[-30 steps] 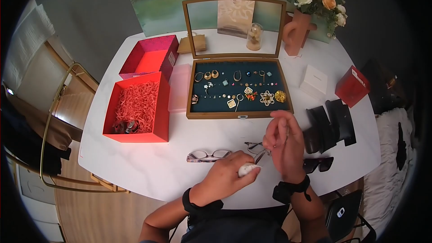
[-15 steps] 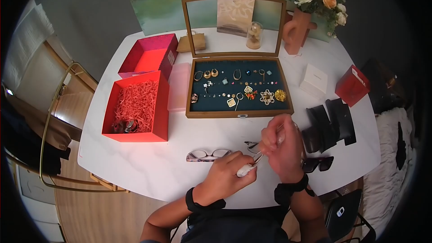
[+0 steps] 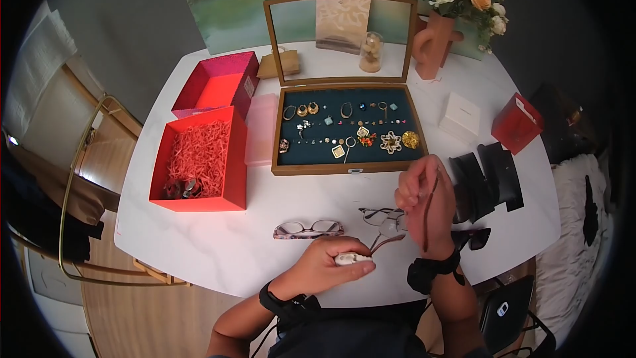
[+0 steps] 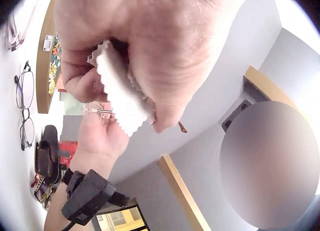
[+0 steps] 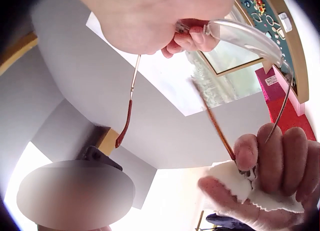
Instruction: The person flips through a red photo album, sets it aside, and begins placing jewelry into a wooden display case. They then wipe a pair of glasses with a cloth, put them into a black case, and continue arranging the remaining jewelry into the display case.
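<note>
In the head view my left hand [image 3: 324,268] grips a folded white cloth [image 3: 352,259], whose zigzag edge shows in the left wrist view. A pair of eyeglasses [image 5: 245,38] with reddish-brown temple tips spans the gap between my hands. My right hand [image 3: 427,205] holds it near one end of the frame, fingers curled, with one temple hanging past the wrist. At the other end the cloth is pinched over the frame by my left thumb and fingers. On the table below lie dark thin-rimmed glasses [image 4: 25,103] and patterned-frame glasses [image 3: 309,229].
An open wooden jewelry case [image 3: 311,170] stands behind the hands. To the left are a red box [image 3: 232,185] with shredded paper and a magenta box [image 3: 250,89]. Sunglasses [image 3: 476,238], dark glasses cases [image 3: 500,176], a white box [image 3: 460,118] and a red box [image 3: 518,124] sit at right.
My right hand has turned and risen slightly, bringing a temple into sight across it. A lens now shows between the hands. The left hand has rotated with the cloth and drawn slightly away.
</note>
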{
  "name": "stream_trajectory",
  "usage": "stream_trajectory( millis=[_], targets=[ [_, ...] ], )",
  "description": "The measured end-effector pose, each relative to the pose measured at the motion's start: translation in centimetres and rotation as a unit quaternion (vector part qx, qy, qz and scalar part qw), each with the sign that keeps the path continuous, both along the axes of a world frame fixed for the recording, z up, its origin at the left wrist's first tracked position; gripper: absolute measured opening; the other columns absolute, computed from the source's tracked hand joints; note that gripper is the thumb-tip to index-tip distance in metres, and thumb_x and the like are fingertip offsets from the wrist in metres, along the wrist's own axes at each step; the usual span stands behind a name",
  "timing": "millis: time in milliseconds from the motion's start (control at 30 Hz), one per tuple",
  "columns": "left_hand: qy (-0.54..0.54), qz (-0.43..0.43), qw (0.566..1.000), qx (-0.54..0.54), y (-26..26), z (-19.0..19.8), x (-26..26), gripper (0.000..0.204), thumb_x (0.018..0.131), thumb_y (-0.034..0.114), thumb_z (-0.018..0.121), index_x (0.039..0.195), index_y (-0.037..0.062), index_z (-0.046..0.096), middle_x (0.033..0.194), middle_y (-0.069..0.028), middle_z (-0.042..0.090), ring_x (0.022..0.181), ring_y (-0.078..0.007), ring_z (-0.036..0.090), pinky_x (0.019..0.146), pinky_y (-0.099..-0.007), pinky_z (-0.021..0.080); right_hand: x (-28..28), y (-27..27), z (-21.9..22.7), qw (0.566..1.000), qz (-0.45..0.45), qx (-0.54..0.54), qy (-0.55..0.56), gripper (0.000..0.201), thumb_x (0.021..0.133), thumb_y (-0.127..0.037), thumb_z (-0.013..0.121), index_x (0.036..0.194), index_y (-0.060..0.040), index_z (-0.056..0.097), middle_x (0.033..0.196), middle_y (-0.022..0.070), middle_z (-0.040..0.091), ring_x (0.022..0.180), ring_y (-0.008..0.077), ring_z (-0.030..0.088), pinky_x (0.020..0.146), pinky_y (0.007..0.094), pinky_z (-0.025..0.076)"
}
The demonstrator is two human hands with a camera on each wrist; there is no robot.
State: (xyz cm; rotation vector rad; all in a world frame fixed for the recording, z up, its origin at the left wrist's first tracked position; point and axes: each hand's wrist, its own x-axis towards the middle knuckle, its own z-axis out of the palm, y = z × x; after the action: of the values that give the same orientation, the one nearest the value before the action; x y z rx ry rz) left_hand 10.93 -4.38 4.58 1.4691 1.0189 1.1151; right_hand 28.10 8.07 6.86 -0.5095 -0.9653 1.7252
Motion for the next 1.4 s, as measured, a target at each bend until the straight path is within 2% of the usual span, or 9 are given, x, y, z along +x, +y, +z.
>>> stream_trajectory(
  millis=[267,333,400,467,667,800,900,1233,1400],
  targets=[
    [0.004,-0.15,0.988,0.045,0.1,-0.9,-1.4,0.022,0.085,0.016,0.08,0.099,0.0005,0.071,0.084,-0.0041,0.066,0.074,-0.0118,0.058,0.069,-0.0281,0.046,0.4,0.5,0.3,0.996,-0.002,-0.065,0.056,0.035,0.109,-0.035,0.04,0.086,-0.0086,0.046,0.065,-0.0013,0.038,0.055,0.007,0.033,0.05,0.0247,0.03],
    [-0.092,-0.077,0.993,-0.003,-0.4,-0.8,-1.5,0.039,0.082,0.022,0.084,0.109,-0.0015,0.068,0.091,-0.004,0.065,0.075,-0.0099,0.057,0.067,-0.0265,0.045,0.5,0.5,0.3,0.998,-0.003,-0.041,0.045,0.035,0.108,-0.036,0.04,0.087,-0.0089,0.046,0.065,-0.0018,0.038,0.054,0.0065,0.032,0.048,0.0245,0.028],
    [-0.124,-0.099,0.987,-0.013,-0.4,-2.0,-2.4,0.029,0.092,0.013,0.071,0.118,0.0028,0.061,0.09,0.001,0.057,0.08,-0.0061,0.051,0.071,-0.024,0.043,0.9,0.4,0.8,0.999,0.0,-0.031,0.031,0.035,0.108,-0.036,0.041,0.087,-0.0088,0.046,0.065,-0.0015,0.038,0.054,0.0068,0.033,0.048,0.0246,0.028],
    [-0.187,0.01,0.98,-0.075,-0.2,-2.2,-2.3,0.024,0.096,0.014,0.064,0.117,0.0041,0.06,0.087,0.0023,0.054,0.077,-0.0055,0.048,0.069,-0.0217,0.041,1.1,0.1,1.4,1.0,0.003,-0.02,0.017,0.034,0.108,-0.035,0.041,0.087,-0.0087,0.046,0.065,-0.0013,0.038,0.054,0.0071,0.033,0.048,0.0247,0.028],
    [-0.144,0.084,0.974,-0.154,2.0,-1.9,0.4,0.042,0.103,0.03,0.039,0.132,0.0019,0.049,0.115,-0.0055,0.056,0.101,-0.0124,0.052,0.09,-0.0285,0.042,-0.5,-2.3,0.8,0.982,0.186,-0.024,0.036,0.03,0.107,-0.029,0.043,0.09,-0.0048,0.048,0.065,0.0008,0.039,0.055,0.0096,0.035,0.05,0.0256,0.03],
    [-0.09,0.034,0.994,-0.05,2.1,-1.0,2.3,0.035,0.104,0.015,0.038,0.134,0.0002,0.045,0.123,-0.0112,0.055,0.114,-0.0201,0.05,0.104,-0.0349,0.037,-1.3,-2.7,-0.2,0.988,0.142,-0.007,0.054,0.029,0.107,-0.027,0.045,0.09,-0.0039,0.048,0.066,0.001,0.039,0.056,0.009,0.035,0.051,0.0252,0.03],
    [0.053,-0.013,0.998,-0.017,1.7,-1.2,2.7,0.033,0.108,0.019,0.038,0.135,0.0031,0.048,0.101,-0.0075,0.057,0.091,-0.0156,0.053,0.085,-0.0292,0.045,-1.2,-2.7,-0.6,0.993,0.105,0.021,0.051,0.027,0.107,-0.025,0.045,0.09,-0.0035,0.047,0.066,0.0005,0.039,0.057,0.0085,0.036,0.051,0.025,0.031],
    [0.037,-0.213,0.956,-0.197,1.5,-1.1,0.6,0.036,0.108,0.032,0.045,0.115,0.0011,0.064,0.1,-0.0039,0.064,0.094,-0.0101,0.055,0.088,-0.0286,0.046,-0.7,-2.2,-0.5,0.994,0.096,-0.009,0.042,0.024,0.107,-0.02,0.044,0.088,-0.0052,0.045,0.064,-0.0002,0.036,0.055,0.0082,0.034,0.047,0.0252,0.027],
    [0.008,-0.2,0.963,-0.18,1.0,-1.4,0.0,0.043,0.109,0.038,0.042,0.116,0.0018,0.063,0.104,-0.0042,0.064,0.1,-0.0124,0.056,0.094,-0.03,0.044,-0.3,-1.8,0.2,0.997,0.075,-0.001,0.029,0.023,0.107,-0.018,0.042,0.088,-0.0054,0.045,0.063,-0.0004,0.035,0.055,0.008,0.033,0.047,0.0251,0.026]
  ],
)
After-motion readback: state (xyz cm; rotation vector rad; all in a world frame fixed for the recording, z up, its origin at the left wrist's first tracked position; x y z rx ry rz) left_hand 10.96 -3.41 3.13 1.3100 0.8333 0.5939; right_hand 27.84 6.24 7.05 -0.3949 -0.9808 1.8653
